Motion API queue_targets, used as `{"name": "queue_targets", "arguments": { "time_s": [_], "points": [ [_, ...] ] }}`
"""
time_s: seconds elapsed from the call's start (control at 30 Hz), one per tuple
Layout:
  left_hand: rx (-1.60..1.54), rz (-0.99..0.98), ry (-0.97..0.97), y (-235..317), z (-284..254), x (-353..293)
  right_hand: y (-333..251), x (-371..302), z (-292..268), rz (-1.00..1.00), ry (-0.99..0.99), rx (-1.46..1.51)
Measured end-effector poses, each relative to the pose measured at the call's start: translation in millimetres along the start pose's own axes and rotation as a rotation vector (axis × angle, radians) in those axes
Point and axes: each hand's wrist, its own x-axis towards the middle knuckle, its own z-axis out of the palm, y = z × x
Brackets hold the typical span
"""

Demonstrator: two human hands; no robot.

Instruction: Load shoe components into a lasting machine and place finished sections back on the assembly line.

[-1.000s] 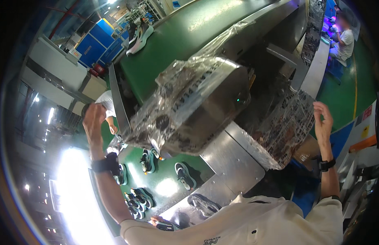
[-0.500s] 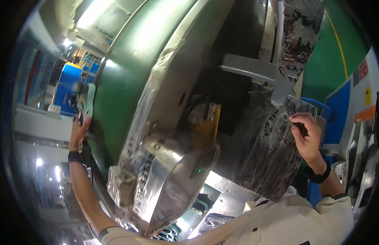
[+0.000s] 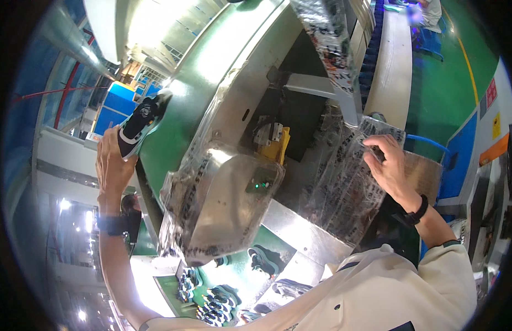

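At the left edge of the green conveyor belt (image 3: 181, 118), my left hand (image 3: 113, 165) is closed around a black sneaker (image 3: 139, 126) with white trim, gripping one end of it. The sneaker is tilted, its other end pointing up and to the right over the belt. On the other side, my right hand (image 3: 389, 168) has curved fingers with the thumb and forefinger apart, and nothing shows between them. It hovers over or rests on the upper edge of a plastic-wrapped panel (image 3: 347, 187); contact is hard to tell.
A plastic-wrapped metal box (image 3: 228, 207) with small green lights stands between my arms. Behind it are a yellow bracket (image 3: 283, 146) and a grey metal arm (image 3: 314, 85). Several shoes (image 3: 217, 303) lie below. A pale conveyor (image 3: 391, 66) runs at the far right.
The sneaker has turned, from showing a pale green side to showing its black upper, and sits further right in the picture. My right hand appears slightly further left. The whole view has shifted.
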Motion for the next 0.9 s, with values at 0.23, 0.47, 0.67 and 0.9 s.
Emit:
{"name": "queue_targets", "arguments": {
  "time_s": [0.23,0.47,0.67,0.9],
  "points": [
    [-0.773,-0.172,-0.169,141,-141,-74,-51,27,-29,-0.220,-0.063,0.532],
    [-1.173,-0.003,-0.385,294,-76,-134,-45,-26,-57,0.052,-0.514,0.960],
    [-1.133,-0.017,-0.378,361,-10,-133,-26,-49,-62,-0.038,-0.444,0.341],
    [-1.075,-0.060,-0.039,380,-2,-143,-100,61,-157,-0.396,-0.534,0.185]
  ]
}}
